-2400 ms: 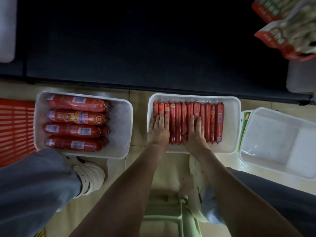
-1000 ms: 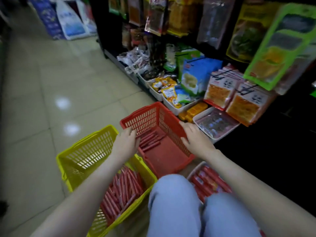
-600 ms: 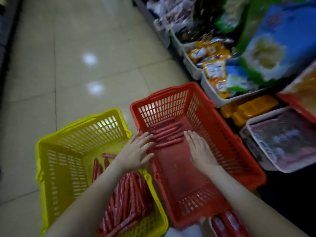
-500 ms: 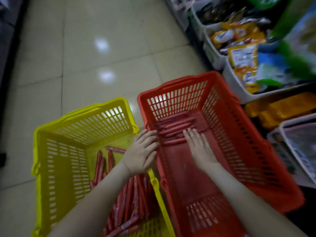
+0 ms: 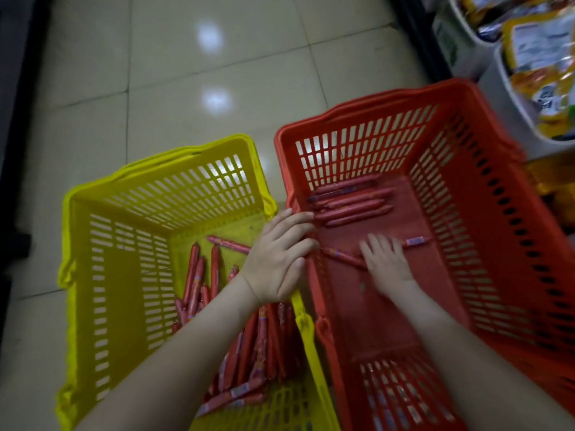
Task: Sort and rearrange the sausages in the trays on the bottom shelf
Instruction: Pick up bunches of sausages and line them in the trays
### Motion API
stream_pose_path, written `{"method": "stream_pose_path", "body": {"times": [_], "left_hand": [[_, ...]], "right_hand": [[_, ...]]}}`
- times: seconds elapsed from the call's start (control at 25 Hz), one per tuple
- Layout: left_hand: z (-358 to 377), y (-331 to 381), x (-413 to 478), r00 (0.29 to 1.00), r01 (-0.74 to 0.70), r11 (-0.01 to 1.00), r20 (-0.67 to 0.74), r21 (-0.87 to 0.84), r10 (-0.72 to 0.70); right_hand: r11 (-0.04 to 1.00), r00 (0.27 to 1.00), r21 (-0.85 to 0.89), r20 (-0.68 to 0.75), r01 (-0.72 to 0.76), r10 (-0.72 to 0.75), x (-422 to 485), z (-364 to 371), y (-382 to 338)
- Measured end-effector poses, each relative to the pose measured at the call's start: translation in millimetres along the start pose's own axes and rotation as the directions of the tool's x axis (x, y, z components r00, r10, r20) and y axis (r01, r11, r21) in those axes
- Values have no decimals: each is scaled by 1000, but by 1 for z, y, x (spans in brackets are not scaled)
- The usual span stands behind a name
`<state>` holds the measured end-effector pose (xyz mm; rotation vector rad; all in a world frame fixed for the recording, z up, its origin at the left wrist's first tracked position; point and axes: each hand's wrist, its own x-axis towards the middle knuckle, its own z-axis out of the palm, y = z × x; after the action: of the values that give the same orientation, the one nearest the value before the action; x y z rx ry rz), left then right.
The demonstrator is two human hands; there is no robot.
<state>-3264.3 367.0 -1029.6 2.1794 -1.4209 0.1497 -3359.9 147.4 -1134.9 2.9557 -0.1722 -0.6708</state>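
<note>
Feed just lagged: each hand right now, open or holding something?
Left hand: open, fingers over the red basket rim, holding nothing.
Right hand: open, fingers flat on a loose sausage inside it.

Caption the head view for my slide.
Right hand rests on loose sausages in the red basket; left hand reaches over its rim from above the yellow basket.

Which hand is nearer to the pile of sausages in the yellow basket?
Left. The left hand hovers over the yellow basket's rim, just above the pile of sausages. The right hand lies flat in the red basket, across both basket walls.
</note>
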Motion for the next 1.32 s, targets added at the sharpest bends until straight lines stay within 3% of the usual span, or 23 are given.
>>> {"method": "stream_pose_path", "body": {"times": [0.28, 0.44, 0.6, 0.8, 1.08, 1.2, 1.32], "left_hand": [[5, 2, 2, 999, -4, 1000, -32, -2, 4], [4, 3, 2, 1000, 7, 1000, -9, 5, -7], [3, 1, 2, 1000, 17, 1000, -5, 0, -17], [5, -1, 1, 1000, 4, 1000, -29, 3, -4], [6, -6, -3, 998, -29, 999, -60, 42, 31], [7, -4, -2, 999, -36, 998, -29, 43, 38], [1, -3, -3, 997, -18, 993, 78, 117, 9]], "right_hand": [[970, 995, 239, 75, 45, -65, 42, -21, 12], [972, 985, 221, 170, -79, 42, 80, -37, 17], [1000, 999, 20, 30, -23, 23, 72, -32, 8], [997, 997, -18, -36, 72, -73, 40, 6, -5], [995, 940, -86, -334, 43, -69, 23, 4, 2], [994, 937, 100, -341, -41, 73, -1, -27, 22], [963, 879, 262, -442, -65, 179, -54, -78, 41]]}}
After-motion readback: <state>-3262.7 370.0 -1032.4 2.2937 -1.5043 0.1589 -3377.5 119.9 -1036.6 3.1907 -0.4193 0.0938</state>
